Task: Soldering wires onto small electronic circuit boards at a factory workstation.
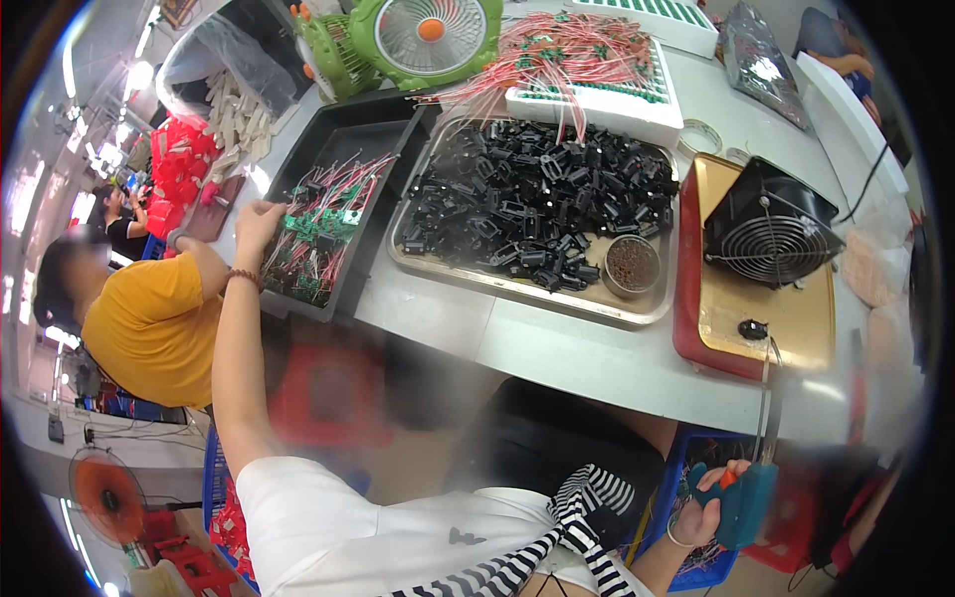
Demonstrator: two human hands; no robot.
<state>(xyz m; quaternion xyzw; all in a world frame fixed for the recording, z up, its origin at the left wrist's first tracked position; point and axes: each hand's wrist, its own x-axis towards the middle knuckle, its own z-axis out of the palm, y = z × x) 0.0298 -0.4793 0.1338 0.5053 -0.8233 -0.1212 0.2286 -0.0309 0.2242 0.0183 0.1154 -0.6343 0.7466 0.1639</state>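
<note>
My left hand [257, 227] reaches to the left side of a black tray [348, 126] of green circuit boards [328, 221] with red and white wires. Its fingers are closed at the boards' edge; whatever they hold is too small to make out. At lower right, my right hand [704, 505] grips a teal soldering gun [748, 502], its thin metal rods pointing up the table. Beyond the rods a small black part [753, 329] lies on a gold tray [711, 298]. A metal tray [477, 282] between my hands holds a heap of black plastic housings [557, 189].
A black fan [776, 224] with a wire grille stands on the gold tray. A round cup [632, 267] of small brown pieces sits in the metal tray. Behind are a white foam block [597, 111] of wired boards and green fans [428, 40]. A person in yellow [149, 323] sits left.
</note>
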